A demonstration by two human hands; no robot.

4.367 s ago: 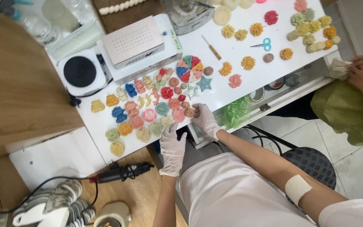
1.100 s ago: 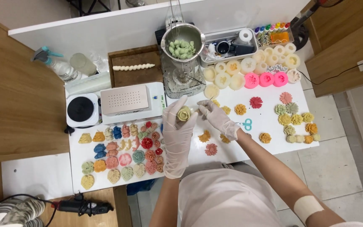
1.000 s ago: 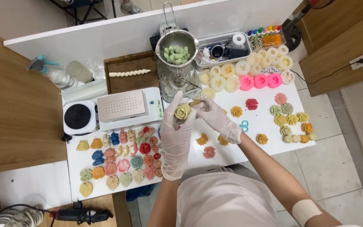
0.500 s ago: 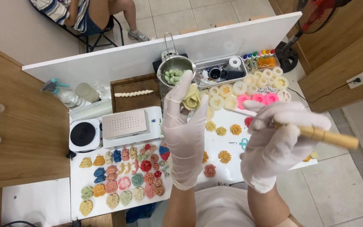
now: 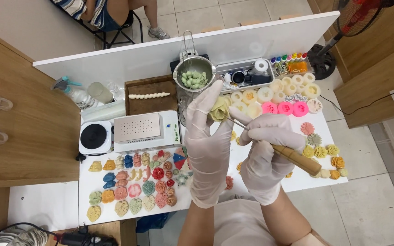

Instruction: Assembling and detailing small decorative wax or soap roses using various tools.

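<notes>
Raised above the white tabletop (image 5: 115, 191) since a moment ago, the gloved left hand (image 5: 210, 146) pinches a pale yellow flower piece (image 5: 218, 109) just below the metal strainer (image 5: 194, 78), while the right hand (image 5: 263, 155), closed around a wooden-handled tool (image 5: 292, 158), apparently touches its thin tip to it.

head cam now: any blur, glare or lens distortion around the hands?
Head view: even, soft light, only faint shadows on the white table. Left hand holding the pale flower piece and right hand gripping the wooden-handled tool look sharp, no motion blur. Mild sheen on the metal bowl. Wide-angle bend: the white divider board and table edges tilt and curve.
</notes>
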